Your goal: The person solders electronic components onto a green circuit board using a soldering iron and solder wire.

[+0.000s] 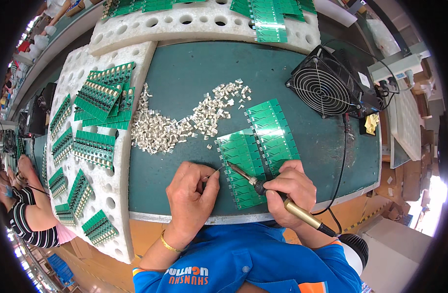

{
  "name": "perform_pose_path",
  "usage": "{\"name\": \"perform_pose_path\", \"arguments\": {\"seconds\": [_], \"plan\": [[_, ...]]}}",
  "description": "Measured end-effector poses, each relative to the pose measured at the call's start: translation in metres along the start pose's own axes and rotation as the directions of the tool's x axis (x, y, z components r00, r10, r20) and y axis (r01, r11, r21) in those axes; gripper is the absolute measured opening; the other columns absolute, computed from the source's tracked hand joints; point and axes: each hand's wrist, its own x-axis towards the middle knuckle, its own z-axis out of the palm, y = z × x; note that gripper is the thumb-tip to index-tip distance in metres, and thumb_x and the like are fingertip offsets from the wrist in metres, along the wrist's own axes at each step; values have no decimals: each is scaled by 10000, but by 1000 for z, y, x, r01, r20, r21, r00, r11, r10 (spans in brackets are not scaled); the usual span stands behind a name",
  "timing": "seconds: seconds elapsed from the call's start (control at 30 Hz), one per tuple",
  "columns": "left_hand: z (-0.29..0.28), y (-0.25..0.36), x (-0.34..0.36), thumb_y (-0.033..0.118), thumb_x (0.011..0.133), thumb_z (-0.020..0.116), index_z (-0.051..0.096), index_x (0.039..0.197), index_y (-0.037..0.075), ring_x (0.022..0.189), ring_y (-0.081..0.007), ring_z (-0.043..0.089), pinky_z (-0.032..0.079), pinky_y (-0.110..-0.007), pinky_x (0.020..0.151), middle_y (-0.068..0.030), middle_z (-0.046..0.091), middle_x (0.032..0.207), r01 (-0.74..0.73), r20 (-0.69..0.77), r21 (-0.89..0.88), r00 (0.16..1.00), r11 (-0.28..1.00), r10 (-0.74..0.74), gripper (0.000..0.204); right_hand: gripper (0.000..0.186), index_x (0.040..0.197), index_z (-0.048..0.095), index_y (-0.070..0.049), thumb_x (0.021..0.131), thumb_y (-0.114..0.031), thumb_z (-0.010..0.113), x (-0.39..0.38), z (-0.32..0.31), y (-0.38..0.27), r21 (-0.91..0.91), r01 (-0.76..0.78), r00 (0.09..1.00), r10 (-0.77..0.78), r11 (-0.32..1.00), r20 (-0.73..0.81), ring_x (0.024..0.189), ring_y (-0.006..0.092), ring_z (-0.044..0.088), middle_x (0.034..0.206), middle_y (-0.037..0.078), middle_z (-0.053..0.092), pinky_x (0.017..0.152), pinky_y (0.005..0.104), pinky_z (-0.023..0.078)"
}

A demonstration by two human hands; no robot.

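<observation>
My right hand [293, 188] is closed round a soldering iron [301, 213] with a gold-coloured handle. Its tip rests at the left edge of a green circuit board panel [243, 188], or just above it; I cannot tell which. Thumb and forefinger of my left hand [190, 193] pinch a thin solder wire [217, 171], whose end comes close to the iron's tip. A second green panel [272, 129] lies alongside the first, up and to the right. Beyond my left hand spreads a pile of small white connectors [160, 131] with metal pins.
A black fan [324, 88] stands at the right, its cable running down past my right hand. White foam slabs with round holes [110, 202] carry several populated boards [94, 149] at the left and more green panels [268, 22] at the far side. Another person [33, 210] sits at the far left.
</observation>
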Motion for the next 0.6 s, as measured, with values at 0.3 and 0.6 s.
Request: {"name": "perform_pose_path", "arguments": {"seconds": [0.3,0.6], "plan": [[1,0,0,-23,793,733,635,784,37,525,-142,477,386,-292,474,-61,547,710,0,6,-1,1000,1000,0,116,220,831,669,-78,650,29,735,3,-1,-3,-16,0,1000,1,1000,10,551,195,578,661,32,638,692,376,488],[3,-4,1,-44,821,723,621,805,12,570,-82,469,359,-238,485,-38,543,749,-57,17,11,998,998,57,117,243,829,672,-89,635,42,737,4,0,-3,-27,12,1000,-12,1000,25,552,189,581,644,20,627,694,367,485]]}}
